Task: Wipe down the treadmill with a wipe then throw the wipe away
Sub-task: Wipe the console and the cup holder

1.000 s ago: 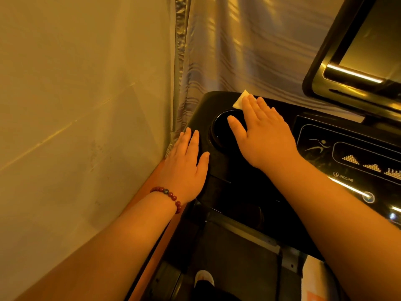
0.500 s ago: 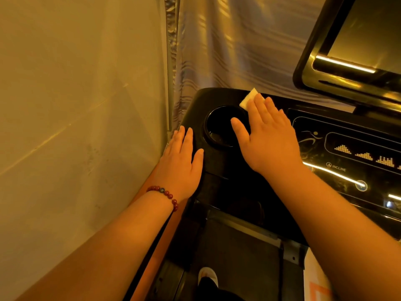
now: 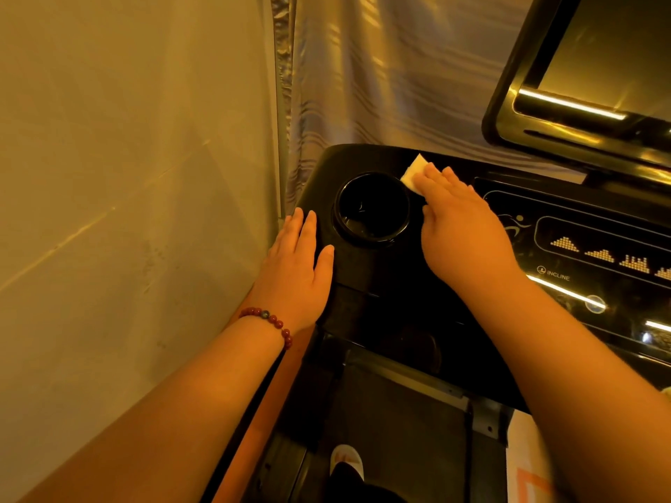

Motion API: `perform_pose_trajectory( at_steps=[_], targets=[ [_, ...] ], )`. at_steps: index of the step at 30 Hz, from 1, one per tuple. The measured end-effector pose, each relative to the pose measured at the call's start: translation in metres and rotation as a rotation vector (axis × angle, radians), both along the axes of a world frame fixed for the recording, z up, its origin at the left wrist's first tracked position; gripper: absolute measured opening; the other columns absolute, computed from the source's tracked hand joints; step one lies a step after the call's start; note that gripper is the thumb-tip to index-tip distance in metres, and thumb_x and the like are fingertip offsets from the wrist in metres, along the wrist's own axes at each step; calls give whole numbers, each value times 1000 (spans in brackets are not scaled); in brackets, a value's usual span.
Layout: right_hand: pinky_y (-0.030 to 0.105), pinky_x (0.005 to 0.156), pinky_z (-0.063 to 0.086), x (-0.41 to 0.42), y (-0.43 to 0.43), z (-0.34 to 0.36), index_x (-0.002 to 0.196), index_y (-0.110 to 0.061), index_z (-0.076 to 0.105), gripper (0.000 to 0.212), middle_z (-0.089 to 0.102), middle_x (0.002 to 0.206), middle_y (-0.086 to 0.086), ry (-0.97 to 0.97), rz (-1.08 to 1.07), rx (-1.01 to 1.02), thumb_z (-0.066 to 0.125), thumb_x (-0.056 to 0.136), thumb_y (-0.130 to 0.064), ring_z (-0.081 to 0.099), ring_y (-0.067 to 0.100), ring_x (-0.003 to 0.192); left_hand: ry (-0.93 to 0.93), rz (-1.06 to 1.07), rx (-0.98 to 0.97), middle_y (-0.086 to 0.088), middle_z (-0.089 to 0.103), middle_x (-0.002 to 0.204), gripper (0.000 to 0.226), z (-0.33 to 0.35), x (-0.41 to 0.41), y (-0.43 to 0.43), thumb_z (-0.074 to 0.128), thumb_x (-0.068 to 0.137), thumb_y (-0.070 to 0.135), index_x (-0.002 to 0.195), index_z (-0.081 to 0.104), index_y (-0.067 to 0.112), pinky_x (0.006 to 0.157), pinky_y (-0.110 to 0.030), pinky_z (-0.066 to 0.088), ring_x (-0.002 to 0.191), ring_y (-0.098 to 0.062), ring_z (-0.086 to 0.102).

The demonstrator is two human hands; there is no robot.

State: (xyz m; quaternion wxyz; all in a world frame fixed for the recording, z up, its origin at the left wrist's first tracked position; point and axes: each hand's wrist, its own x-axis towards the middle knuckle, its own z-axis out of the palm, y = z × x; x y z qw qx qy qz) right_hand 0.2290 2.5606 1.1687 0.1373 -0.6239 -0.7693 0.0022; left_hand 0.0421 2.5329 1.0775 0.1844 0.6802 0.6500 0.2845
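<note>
Wall and curtain: close on the left and behind the machine, so there is little room on that side.
Treadmill: black console top in view, belt below. Judged mid-wipe; the far left corner is the patch in hand.
Control panel: lit, to the right of the working hand. Looks unwiped. Advice: go lightly there so no key gets pressed.
Cup holder: round recess between the two hands. Advice: run the wipe round the rim, then down inside, in overlapping passes. Flat strokes will skip over it.
Right hand: palm down just right of the cup holder. Fingers straight and close together, pressing the wipe flat onto the console. No pinch and no curl.
Left hand: flat on the console's left edge, fingers straight and slightly spread. It holds nothing and seems to act as a brace.
Wipe: white, folded, mostly under the right fingertips. One corner shows beyond them, at the far rim of the cup holder.
Risk: with flat pressure only, the wipe may slip out or bunch up on a turn.
</note>
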Motion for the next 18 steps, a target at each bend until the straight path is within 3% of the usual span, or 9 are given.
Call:
perform_pose_trajectory(
  at_steps=[4, 7, 10, 12, 14, 18],
  targets=[
    [35, 100, 42, -1, 3, 11, 151, -20, 30, 50, 31, 156, 5, 6, -128, 16, 40, 103, -10, 46, 30, 131, -2, -2, 2, 0, -2, 162, 58, 1, 1, 0, 25, 104, 37, 154, 6, 17, 116, -23, 3, 148, -12, -1],
    [37, 96, 44, 1, 6, 10, 151, -19, 29, 50, 40, 151, 8, -66, -130, 30, 40, 103, -10, 52, 30, 124, -7, 5, 8, 0, -1, 162, 57, 0, 1, 0, 26, 104, 37, 154, 7, 17, 117, -24, 3, 148, -12, -1],
    [36, 84, 48, 2, 9, 10, 146, -18, 41, 41, 62, 126, 13, 20, -117, 109, 39, 104, -18, 62, 30, 105, -2, 9, 7, 0, -1, 162, 57, 0, 2, 0, 26, 103, 37, 154, 7, 18, 117, -24, 4, 148, -12, 0],
    [34, 90, 47, -5, 10, 9, 141, -19, 48, 38, 58, 135, 11, 142, -22, 123, 41, 104, -21, 60, 29, 113, -3, 10, 5, 1, -1, 162, 57, -1, 2, 0, 25, 103, 38, 154, 7, 18, 117, -25, 5, 148, -12, 0],
    [38, 96, 46, -11, 11, 8, 140, -19, 49, 37, 50, 143, 10, 135, 90, 82, 41, 104, -20, 57, 32, 118, -7, 9, 5, 1, -1, 162, 58, -1, 2, 1, 25, 103, 38, 154, 7, 19, 117, -24, 4, 148, -11, 0],
    [44, 88, 50, -11, 9, 8, 146, -20, 40, 41, 63, 124, 11, 12, 116, 32, 35, 105, -19, 62, 31, 102, -5, 9, 9, 1, -1, 162, 57, -1, 1, 1, 26, 103, 37, 154, 7, 18, 117, -24, 4, 148, -12, 0]
  ],
)
